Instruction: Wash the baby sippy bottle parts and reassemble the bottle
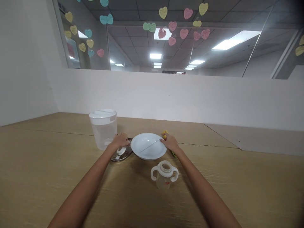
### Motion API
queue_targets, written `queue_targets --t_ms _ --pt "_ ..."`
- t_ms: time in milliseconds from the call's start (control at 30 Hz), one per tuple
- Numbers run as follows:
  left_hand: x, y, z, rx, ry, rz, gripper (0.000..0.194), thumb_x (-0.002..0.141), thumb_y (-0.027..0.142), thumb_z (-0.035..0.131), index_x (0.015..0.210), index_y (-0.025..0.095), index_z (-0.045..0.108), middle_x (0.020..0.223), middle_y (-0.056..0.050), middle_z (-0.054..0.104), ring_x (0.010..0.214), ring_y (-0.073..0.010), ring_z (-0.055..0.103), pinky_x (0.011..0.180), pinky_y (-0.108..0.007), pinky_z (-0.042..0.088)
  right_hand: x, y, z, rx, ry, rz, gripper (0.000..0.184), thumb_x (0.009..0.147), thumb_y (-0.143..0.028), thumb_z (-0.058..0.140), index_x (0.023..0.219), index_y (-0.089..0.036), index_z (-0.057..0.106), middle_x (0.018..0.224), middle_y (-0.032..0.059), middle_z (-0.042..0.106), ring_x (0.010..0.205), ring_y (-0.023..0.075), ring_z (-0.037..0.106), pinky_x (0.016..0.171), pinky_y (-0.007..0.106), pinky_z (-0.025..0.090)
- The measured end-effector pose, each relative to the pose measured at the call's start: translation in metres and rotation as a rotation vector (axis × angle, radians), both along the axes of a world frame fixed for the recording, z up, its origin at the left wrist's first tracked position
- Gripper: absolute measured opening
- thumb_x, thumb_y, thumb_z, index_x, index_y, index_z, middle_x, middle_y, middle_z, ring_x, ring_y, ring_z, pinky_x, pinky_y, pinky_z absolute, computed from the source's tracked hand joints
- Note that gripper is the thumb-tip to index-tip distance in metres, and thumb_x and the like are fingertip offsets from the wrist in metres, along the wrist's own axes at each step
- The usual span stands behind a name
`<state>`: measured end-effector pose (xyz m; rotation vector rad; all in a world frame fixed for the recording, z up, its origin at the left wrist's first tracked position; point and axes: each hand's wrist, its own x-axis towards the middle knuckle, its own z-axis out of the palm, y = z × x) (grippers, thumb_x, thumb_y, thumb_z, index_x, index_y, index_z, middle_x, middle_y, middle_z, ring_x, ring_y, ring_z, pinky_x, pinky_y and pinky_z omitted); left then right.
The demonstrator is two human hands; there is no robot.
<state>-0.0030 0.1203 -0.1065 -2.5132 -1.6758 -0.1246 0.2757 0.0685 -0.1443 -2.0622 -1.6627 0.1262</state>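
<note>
A white plate [147,148] lies on the wooden table [47,164], with a thin stick [152,145] across it. My left hand [120,140] rests with curled fingers on a small metal dish [123,155] just left of the plate; a white piece lies in that dish. My right hand [169,142] is at the plate's right rim, fingers closed near the stick's end, beside a yellow object [164,134]. A clear two-handled baby bottle [164,174] without a lid stands in front of the plate, between my forearms.
A clear plastic pitcher [103,128] with a white lid holds water and stands left of the metal dish. A white partition wall [180,98] rises behind the table, with glass and paper hearts above it. A grey mat [256,137] lies at the right.
</note>
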Motion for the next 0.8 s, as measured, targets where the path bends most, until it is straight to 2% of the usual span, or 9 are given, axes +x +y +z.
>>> queue_targets --t_ms 67,233,567,800 --pt "-0.002 -0.002 0.006 -0.003 -0.026 -0.004 0.021 0.067 0.033 0.057 0.073 0.016 0.068 0.086 -0.011 0.070 0.084 -0.0254 0.063 0.069 -0.030 0.044 0.001 0.001 0.000 0.004 0.021 0.010 0.038 0.080 -0.035 0.053 0.116 -0.020 0.054 0.103 0.0074 0.065 0.094 0.0194 0.058 0.071 0.025 0.038" --pt "-0.007 -0.004 0.018 -0.011 -0.064 -0.014 0.023 0.064 0.034 0.057 0.071 0.016 0.068 0.077 -0.009 0.070 0.074 -0.0224 0.063 0.060 -0.026 0.042 0.003 0.002 0.004 0.005 0.063 0.009 0.022 0.080 -0.031 0.053 0.092 -0.018 0.064 0.091 0.0051 0.068 0.082 0.0158 0.059 0.065 0.022 0.036" --pt "-0.009 -0.011 0.033 -0.004 -0.140 0.005 0.026 0.064 0.035 0.059 0.078 0.016 0.069 0.084 -0.009 0.070 0.075 -0.0205 0.063 0.061 -0.023 0.042 0.007 -0.001 0.011 0.029 0.091 -0.028 0.017 0.074 -0.030 0.058 0.080 -0.016 0.066 0.080 0.0051 0.068 0.072 0.0147 0.058 0.057 0.021 0.033" --pt "-0.006 -0.023 0.045 0.013 -0.201 0.008 0.031 0.064 0.037 0.060 0.084 0.016 0.069 0.087 -0.009 0.069 0.082 -0.0235 0.062 0.064 -0.026 0.043 0.013 -0.005 0.017 0.062 0.124 -0.008 0.016 0.073 -0.029 0.057 0.076 -0.015 0.064 0.075 0.0040 0.066 0.064 0.0114 0.055 0.053 0.020 0.032"
